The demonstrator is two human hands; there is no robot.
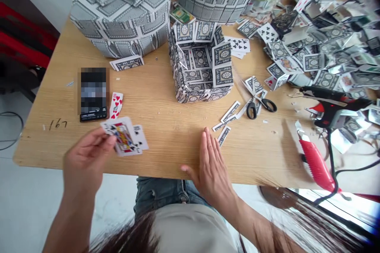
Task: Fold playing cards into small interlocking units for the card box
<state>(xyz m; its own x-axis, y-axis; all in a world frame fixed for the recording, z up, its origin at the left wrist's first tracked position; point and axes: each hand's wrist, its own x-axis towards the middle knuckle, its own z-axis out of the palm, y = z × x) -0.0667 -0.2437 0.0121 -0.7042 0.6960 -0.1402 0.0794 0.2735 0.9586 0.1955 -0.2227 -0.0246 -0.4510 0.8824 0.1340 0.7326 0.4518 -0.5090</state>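
Pinched between the thumb and fingers of my left hand (89,152) are playing cards (126,138), face up, a club face card on top. Beneath them another card sticks out to the right. My right hand (210,162) rests on its edge on the wooden table (166,138), fingers straight, thumb apart, holding nothing. Just beyond its fingertips lie thin card strips (224,136). A ten of hearts (115,104) lies beside a phone (93,95). An open box made of cards (202,63) stands at the middle. Scissors (253,101) lie open to its right.
Two large card-covered containers (124,19) (213,0) stand at the back. A heap of cards and wrappers (323,51) covers the right. A glue gun (332,104) with its cable and a red-handled tool (317,162) lie at the right. A folded card (127,63) sits at the left.
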